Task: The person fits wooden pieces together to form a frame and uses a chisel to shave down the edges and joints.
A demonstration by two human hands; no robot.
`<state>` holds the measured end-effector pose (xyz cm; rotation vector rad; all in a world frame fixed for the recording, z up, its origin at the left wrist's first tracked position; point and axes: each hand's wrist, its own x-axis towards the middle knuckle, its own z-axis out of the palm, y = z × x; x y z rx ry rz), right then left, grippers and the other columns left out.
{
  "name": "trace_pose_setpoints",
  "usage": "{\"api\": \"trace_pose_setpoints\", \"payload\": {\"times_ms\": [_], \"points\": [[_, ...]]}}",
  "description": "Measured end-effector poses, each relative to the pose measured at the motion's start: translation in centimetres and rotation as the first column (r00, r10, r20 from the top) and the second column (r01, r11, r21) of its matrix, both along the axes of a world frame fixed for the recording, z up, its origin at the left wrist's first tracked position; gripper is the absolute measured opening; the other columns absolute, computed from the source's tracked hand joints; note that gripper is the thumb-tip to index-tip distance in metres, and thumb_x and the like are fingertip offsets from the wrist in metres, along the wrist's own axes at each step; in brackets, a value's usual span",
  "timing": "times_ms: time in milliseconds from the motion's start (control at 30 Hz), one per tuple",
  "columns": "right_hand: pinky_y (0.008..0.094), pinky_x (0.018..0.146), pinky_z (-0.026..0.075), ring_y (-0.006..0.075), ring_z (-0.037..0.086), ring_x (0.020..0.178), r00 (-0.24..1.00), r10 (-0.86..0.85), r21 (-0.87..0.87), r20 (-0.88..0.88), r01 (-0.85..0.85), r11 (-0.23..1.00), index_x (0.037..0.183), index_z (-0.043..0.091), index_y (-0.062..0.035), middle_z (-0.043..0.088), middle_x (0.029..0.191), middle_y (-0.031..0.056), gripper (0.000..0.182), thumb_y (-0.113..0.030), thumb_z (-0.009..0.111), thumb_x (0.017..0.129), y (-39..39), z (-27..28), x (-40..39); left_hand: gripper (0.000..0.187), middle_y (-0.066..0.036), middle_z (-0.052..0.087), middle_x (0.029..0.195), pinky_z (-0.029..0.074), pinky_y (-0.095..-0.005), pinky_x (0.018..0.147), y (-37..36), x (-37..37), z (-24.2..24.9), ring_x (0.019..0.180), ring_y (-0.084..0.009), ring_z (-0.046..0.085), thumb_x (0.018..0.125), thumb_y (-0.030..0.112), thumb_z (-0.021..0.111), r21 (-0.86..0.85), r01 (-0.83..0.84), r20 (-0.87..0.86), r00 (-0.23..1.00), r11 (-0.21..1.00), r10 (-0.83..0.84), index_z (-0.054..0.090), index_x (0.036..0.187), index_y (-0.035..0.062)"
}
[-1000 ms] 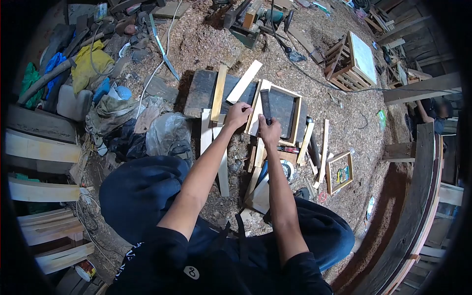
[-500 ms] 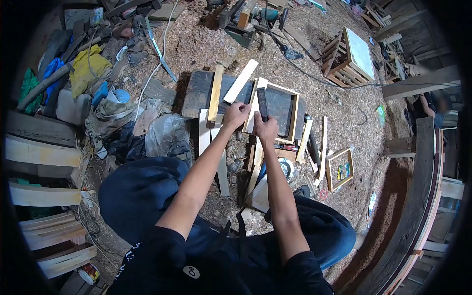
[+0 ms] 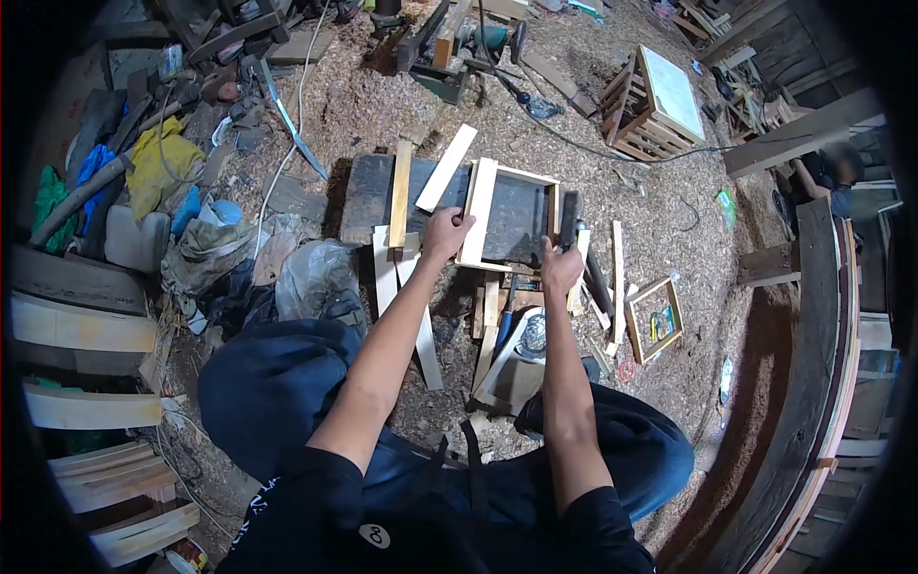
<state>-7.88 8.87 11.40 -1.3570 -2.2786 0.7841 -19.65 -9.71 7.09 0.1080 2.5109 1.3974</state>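
A rectangular wooden frame (image 3: 553, 206) lies on a dark board (image 3: 368, 196) in front of me. A pale slat (image 3: 481, 206) runs along its left side. At the slat's left edge is my left hand (image 3: 448, 235), closed with thumb and fingers on the frame's side. Beyond the frame's near right corner, my right hand (image 3: 561, 266) is wrapped round a dark bar-shaped tool (image 3: 570, 216), whose far end points away from me. Left of the frame, a loose pale slat (image 3: 448, 168) and a yellowish strip (image 3: 401, 191) lie on the board.
Several wood strips (image 3: 617, 287) and a small frame (image 3: 655, 320) lie on the shavings at right. A blue-handled tool (image 3: 505, 325) is near my knees. A slatted crate (image 3: 660, 100) stands farther off; a person (image 3: 834, 182) is at far right.
My right hand has carried the dark tool rightward, from over the slat to beyond the frame's right side. My left hand stays by the slat's left edge. The view has shifted slightly.
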Motion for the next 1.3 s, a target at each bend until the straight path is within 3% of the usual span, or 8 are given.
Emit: {"api": "trace_pose_setpoints", "payload": {"times_ms": [367,467,667,767,900,1100,1233,1300], "points": [[0.0415,0.076,0.052,0.0364,0.069,0.084,0.999,-0.030,-0.129,-0.033,0.025,0.991,0.097,0.070,-0.0034,0.071,0.087,0.0190,0.027,-0.018,0.077,0.076,2.4,-2.4,0.3,0.036,-0.019,0.063,0.087,0.049,-0.0429,0.077,1.5,-0.3,-2.5,0.083,-0.0336,0.062,0.079,0.029,0.069,-0.018,0.067,-0.230,0.971,0.998,-0.069,0.055,0.095,0.0001],[0.0443,0.077,0.051,0.0381,0.067,0.085,0.994,0.032,-0.166,-0.103,-0.049,0.985,0.098,0.069,-0.0022,0.070,0.088,0.0206,0.027,-0.018,0.076,0.077,3.2,-3.2,0.4,0.041,-0.019,0.066,0.093,0.049,-0.0408,0.076,1.4,-1.3,-2.0,0.083,-0.0298,0.064,0.080,0.028,0.070,0.116,0.094,-0.047,0.995,0.989,-0.089,0.051,0.106,0.0016],[0.0437,0.074,0.052,0.0339,0.069,0.078,0.983,0.083,-0.200,-0.164,-0.116,0.973,0.091,0.070,0.0004,0.069,0.078,0.0198,0.035,-0.030,0.078,0.076,3.8,-1.4,-0.7,0.066,-0.023,0.063,0.119,0.052,-0.0358,0.086,2.2,-2.7,4.4,0.097,-0.0280,0.068,0.082,0.022,0.069,0.376,0.150,-0.060,0.989,0.914,-0.138,0.039,0.138,0.0042],[0.0436,0.073,0.051,0.0339,0.069,0.076,0.973,0.022,-0.261,-0.231,-0.084,0.962,0.088,0.070,-0.0001,0.069,0.078,0.0196,0.036,-0.034,0.077,0.078,2.5,4.0,-0.9,0.063,-0.024,0.056,0.128,0.051,-0.0332,0.089,2.1,0.0,11.8,0.114,-0.0269,0.059,0.087,0.012,0.065,0.189,0.224,-0.157,0.968,0.956,-0.196,0.035,0.142,0.0006],[0.0298,0.057,0.043,0.0092,0.050,0.061,0.868,0.040,-0.342,-0.494,-0.236,0.909,0.085,0.070,0.0002,0.060,0.066,0.0016,0.040,-0.039,0.075,0.083,1.2,9.2,-1.2,0.064,-0.025,0.056,0.127,0.050,-0.0371,0.092,2.3,2.1,14.0,0.114,-0.0291,0.060,0.086,0.015,0.066,0.253,0.299,-0.302,0.928,0.920,-0.218,0.035,0.140,-0.0003],[0.0230,0.040,0.030,0.0028,0.040,0.046,0.730,0.099,-0.290,-0.676,-0.387,0.875,0.094,0.068,-0.0045,0.051,0.063,-0.0068,0.030,-0.033,0.074,0.087,-3.0,17.2,0.4,0.072,-0.024,0.051,0.135,0.054,-0.0324,0.083,1.7,5.9,22.0,0.105,-0.0235,0.064,0.086,0.013,0.063,0.205,0.455,-0.277,0.876,0.866,-0.394,0.025,0.145,-0.0052],[0.0244,0.072,0.048,0.0075,0.059,0.080,0.621,0.166,-0.167,-0.766,-0.442,0.881,0.109,0.068,0.0006,0.068,0.089,0.0036,0.036,-0.024,0.075,0.085,-3.9,18.6,1.6,0.072,-0.021,0.058,0.125,0.055,-0.0323,0.079,2.1,7.6,21.9,0.098,-0.0195,0.066,0.085,0.011,0.063,0.266,0.495,-0.365,0.846,0.827,-0.389,0.026,0.145,-0.0044],[0.0278,0.084,0.048,0.0115,0.062,0.092,0.613,0.181,-0.169,-0.769,-0.468,0.867,0.115,0.065,0.0034,0.069,0.102,0.0086,0.041,-0.021,0.076,0.084,-4.5,19.9,2.7,0.073,-0.025,0.063,0.112,0.052,-0.0407,0.086,1.9,8.4,22.6,0.102,-0.0346,0.065,0.081,0.018,0.067,0.246,0.476,-0.423,0.836,0.844,-0.349,0.032,0.142,-0.0026]]}}
